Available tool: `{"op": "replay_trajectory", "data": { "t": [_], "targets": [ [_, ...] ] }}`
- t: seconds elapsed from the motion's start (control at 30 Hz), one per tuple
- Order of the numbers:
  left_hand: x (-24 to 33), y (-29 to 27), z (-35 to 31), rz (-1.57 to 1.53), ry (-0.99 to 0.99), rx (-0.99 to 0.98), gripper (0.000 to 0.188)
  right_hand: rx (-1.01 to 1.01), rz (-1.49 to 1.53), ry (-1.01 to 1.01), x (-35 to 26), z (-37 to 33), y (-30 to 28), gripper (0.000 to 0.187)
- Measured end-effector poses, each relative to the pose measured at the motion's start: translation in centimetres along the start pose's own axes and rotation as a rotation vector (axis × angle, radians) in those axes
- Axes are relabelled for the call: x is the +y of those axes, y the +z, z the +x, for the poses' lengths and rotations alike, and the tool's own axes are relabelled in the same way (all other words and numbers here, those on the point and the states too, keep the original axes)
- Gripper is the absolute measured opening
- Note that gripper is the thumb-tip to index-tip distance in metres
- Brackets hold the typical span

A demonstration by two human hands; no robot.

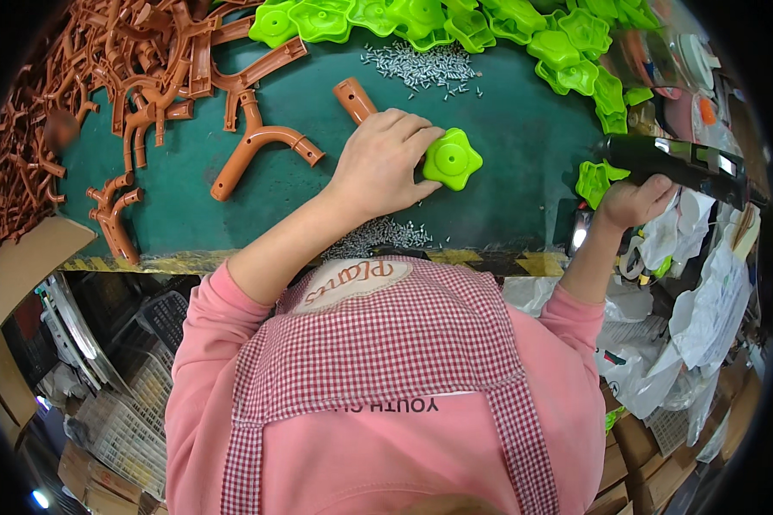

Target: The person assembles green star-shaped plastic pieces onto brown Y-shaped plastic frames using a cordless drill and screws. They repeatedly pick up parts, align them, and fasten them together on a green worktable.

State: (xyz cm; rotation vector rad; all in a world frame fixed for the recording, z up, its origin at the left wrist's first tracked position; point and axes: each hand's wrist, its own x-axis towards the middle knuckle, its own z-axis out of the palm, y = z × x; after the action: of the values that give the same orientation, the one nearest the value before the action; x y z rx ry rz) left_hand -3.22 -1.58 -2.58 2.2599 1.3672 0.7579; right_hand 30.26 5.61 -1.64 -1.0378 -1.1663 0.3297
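My left hand (pixel 385 163) is closed around a brown plastic branch piece (pixel 354 99), whose round end sticks out beyond the knuckles. At the fingertips of that hand sits a bright green star-shaped plastic piece (pixel 453 160) with a small hole in its middle; how it meets the branch is hidden. On the right, my right hand (pixel 634 202) grips a black electric screwdriver (pixel 680 165), its tip directed left over the table. Under the screwdriver tip lies another green piece (pixel 599 182). A forked brown branch (pixel 258 142) rests to the left of my left hand.
Brown branches (pixel 137 51) heap up at the far left. Green star pieces (pixel 421 17) line the back and right of the green table (pixel 507 129). Small screws lie in a back pile (pixel 425 67) and a front pile (pixel 386 233). Plastic bags (pixel 704 292) hang at right.
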Motion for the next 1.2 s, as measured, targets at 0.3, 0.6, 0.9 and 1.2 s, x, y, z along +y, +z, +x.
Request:
{"op": "replay_trajectory", "data": {
  "t": [0.3, 0.6, 0.9, 1.2],
  "targets": [
    [0.1, -0.1, -0.2, 0.069, -0.059, -0.054, 0.058, -0.503, 0.697, 0.265, -3.2, -2.7, 10.6, 0.079],
    [-1.1, -0.8, 0.9, 0.045, 0.062, 0.191, 0.041, -0.414, 0.64, 0.148, -2.9, -4.6, 14.3, 0.062],
    [-2.4, 2.2, 6.0, -0.011, 0.055, 0.19, 0.015, -0.486, 0.664, 0.193, -5.5, -3.9, 13.9, 0.082],
    [-2.4, 0.9, 4.6, -0.079, 0.177, 0.291, 0.017, -0.509, 0.728, 0.309, -7.5, -4.3, 13.6, 0.082]
  ]
}}
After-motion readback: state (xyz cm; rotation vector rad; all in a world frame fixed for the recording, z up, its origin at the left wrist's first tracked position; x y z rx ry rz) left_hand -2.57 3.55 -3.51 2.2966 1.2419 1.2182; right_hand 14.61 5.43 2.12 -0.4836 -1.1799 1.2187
